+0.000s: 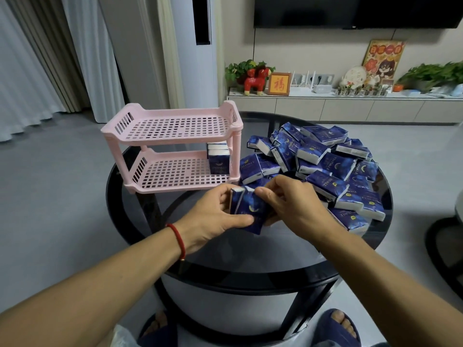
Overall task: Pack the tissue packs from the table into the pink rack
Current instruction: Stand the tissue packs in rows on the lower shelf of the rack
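Your left hand [215,216] and right hand [290,204] meet over the near middle of the round black glass table [250,256], and together they grip a small bunch of dark blue tissue packs [246,209]. Your left thumb lies along the lower edge of the bunch and your left fingers wrap its far side, while your right fingers close on it from the right. A yellow crescent moon shows on the front pack; the lettering under it is too blurred to read. A red cord bracelet [176,237] sits on your left wrist.

The pink rack [172,149] stands on the left rear part of the table. Its top shelf is bare, and its lower shelf holds a few packs standing upright [218,159] in the right-hand corner, the front one reading "TWINKLE".

The loose pile of packs [325,161] covers the right half of the table, just beside the rack, with "TWINKLE" legible on several wrappers.

On the far sideboard, a small framed sign [278,84] shows a red Chinese character on gold.
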`<act>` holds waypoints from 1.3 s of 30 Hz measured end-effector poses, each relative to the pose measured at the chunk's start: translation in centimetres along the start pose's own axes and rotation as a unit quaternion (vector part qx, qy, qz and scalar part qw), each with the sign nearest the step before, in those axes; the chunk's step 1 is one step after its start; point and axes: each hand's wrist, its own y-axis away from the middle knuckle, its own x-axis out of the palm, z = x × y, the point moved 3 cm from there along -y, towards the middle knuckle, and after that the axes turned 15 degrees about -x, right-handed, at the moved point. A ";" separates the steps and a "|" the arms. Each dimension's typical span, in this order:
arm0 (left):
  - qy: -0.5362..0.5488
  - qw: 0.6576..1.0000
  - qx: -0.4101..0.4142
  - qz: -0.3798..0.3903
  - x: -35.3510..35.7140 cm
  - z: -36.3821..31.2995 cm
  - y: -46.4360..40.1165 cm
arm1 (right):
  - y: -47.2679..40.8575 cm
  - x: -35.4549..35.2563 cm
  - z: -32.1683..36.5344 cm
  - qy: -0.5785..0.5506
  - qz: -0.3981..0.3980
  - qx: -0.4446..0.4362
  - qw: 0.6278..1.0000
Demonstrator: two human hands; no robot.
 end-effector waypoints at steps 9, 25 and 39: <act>-0.106 0.993 0.051 -0.020 -1.8 0.6 -0.6 | -0.2 1.9 0.0 0.066 0.086 -0.076 0.991; -0.195 0.966 0.082 -0.149 -5.4 -0.9 -1.1 | -2.8 3.3 0.3 0.036 0.035 -0.075 0.996; -0.166 0.949 0.067 -0.258 -7.4 -3.5 -7.1 | -8.4 4.4 -1.0 -0.046 -0.078 0.007 0.996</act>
